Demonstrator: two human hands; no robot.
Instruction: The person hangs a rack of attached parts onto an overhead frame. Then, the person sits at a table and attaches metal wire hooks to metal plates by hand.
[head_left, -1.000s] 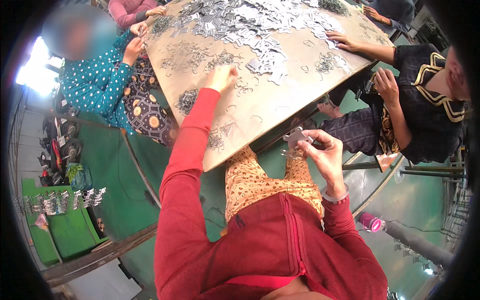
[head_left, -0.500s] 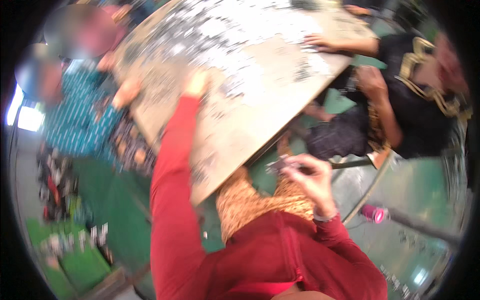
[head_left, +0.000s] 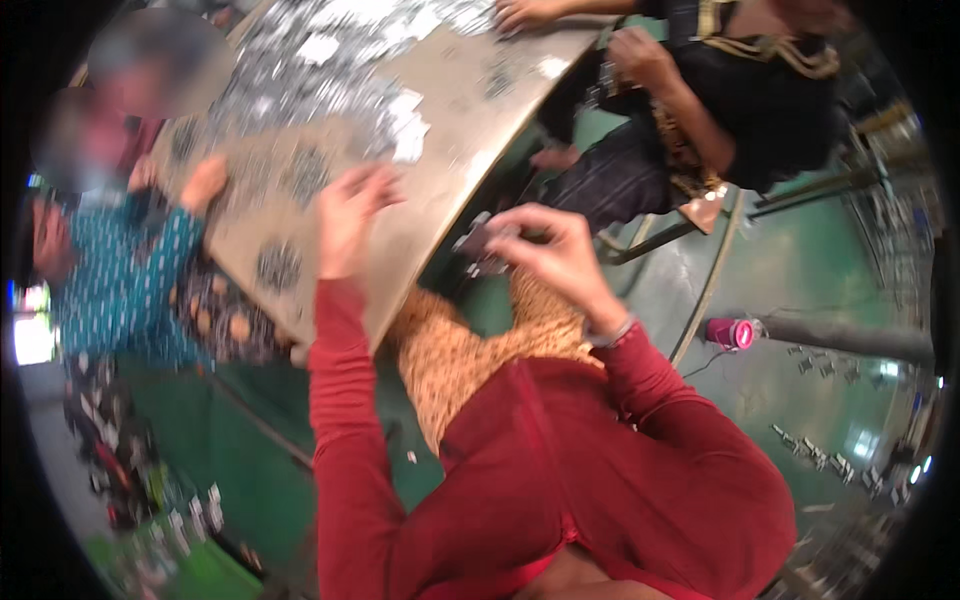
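Red long sleeves cover both of the person's forearms, which rise from the lower edge over a lap draped in orange patterned cloth (head_left: 450,350). Off the near edge of the table, above that lap, the right hand (head_left: 555,255) is held with its fingers (head_left: 520,222) curled and pinched together on a small dark grey metal part (head_left: 478,248); a pale band is worn at the wrist. The part is kept in the air, just clear of the table's near edge and not resting on anything. The left hand (head_left: 348,215) is laid on the large tan board-topped table (head_left: 450,140) close to its near edge, with the fingers loosely spread and bent; whether anything is held under them cannot be told through the blur. Just left of that hand, small dark clusters of metal pieces (head_left: 278,265) are set apart on the tabletop. Toward the far side, a wide heap of silvery grey metal pieces (head_left: 320,80) is spread across the table. At the left edge, a hand in a teal dotted sleeve (head_left: 205,180) is rested on the tabletop. At the far right corner, another person in black clothing (head_left: 760,110) is seated, one hand (head_left: 525,12) placed on the table.
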